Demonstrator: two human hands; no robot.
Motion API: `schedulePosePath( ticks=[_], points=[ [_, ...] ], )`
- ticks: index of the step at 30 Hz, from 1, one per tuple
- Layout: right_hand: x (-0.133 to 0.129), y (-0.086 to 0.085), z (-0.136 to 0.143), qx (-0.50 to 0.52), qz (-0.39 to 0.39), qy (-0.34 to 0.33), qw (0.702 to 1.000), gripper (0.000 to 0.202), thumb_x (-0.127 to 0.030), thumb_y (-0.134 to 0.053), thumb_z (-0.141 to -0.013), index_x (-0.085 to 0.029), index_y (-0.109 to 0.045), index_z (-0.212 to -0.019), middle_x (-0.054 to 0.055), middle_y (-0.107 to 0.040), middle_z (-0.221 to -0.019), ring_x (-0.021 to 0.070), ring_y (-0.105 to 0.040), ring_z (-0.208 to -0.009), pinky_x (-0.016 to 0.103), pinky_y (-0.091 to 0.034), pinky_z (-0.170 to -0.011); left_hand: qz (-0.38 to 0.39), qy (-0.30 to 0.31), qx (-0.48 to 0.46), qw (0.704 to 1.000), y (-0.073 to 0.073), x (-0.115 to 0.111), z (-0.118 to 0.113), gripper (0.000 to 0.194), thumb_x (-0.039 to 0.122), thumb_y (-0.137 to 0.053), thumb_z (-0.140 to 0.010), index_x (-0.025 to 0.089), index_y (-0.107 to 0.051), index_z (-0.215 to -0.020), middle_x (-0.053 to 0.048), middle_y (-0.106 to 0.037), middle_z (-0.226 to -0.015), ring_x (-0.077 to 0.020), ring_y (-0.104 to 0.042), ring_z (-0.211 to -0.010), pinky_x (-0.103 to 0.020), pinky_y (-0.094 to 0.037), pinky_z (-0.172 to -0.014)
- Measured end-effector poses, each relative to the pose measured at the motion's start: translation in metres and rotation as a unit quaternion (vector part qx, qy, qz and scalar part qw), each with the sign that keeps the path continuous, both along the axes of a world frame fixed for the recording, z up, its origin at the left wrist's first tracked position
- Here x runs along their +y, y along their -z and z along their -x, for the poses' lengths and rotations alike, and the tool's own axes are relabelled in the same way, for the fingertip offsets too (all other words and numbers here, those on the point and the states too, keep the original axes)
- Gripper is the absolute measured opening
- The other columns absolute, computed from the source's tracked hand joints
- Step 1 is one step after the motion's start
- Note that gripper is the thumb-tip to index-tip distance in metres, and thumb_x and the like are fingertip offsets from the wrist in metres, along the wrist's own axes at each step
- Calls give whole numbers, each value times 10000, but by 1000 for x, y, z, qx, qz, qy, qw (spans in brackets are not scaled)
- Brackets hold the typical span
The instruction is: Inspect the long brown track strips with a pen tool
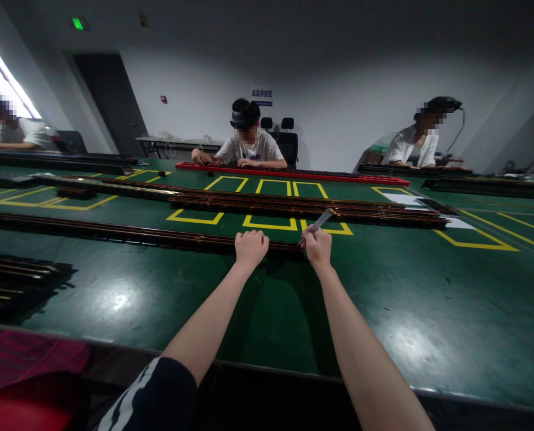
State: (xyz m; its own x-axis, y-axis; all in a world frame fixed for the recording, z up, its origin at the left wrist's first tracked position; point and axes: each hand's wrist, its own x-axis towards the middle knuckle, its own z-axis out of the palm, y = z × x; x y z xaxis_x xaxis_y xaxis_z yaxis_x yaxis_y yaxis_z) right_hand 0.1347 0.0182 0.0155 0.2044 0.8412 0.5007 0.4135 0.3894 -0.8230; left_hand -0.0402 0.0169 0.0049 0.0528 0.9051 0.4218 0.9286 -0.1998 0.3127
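Note:
A long dark rail (127, 232) with copper-coloured edges runs across the green table from the left and ends just in front of my hands. My left hand (251, 248) is closed over this rail, a short way from its right end. In my right hand (319, 246) is a slim grey pen-like tool (321, 220), gripped in a closed fist. Its upper end sticks out above my fingers, and its lower tip points down-left at the rail's end. Whether the tip touches the rail I cannot tell. My left fingertips are hidden behind the hand.
Beyond my hands lies a bundle of similar rails (339, 209) on yellow marked outlines. More dark rails (15, 281) are stacked at the near left. A red rail (303, 175) lies before a person (253, 146) sitting opposite. White sheets (401, 199) lie under the bundle's right end.

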Motion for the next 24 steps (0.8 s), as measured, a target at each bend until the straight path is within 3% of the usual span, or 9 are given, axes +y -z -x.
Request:
schedulePosePath(
  ticks=[10,24],
  points=[
    [3,3,-3,-21,-4,52,998,269,-325,-489,-786,-190,-514,-554,6,-541,-463,153,-539,-428,261,-414,-456,-11,-18,31,999,0,0,-1,421,289,-291,-921,154,-665,-783,-101,-708,-845,-203,-639,-762,-372,-435,-793],
    [2,4,-6,-15,-26,80,996,280,-283,-455,-788,-216,-454,-517,-7,-484,-441,145,-472,-392,261,-357,-406,-4,-12,22,1000,0,1,-1,407,285,-297,-924,150,-637,-744,-84,-688,-784,-181,-617,-702,-345,-433,-753]
  ],
)
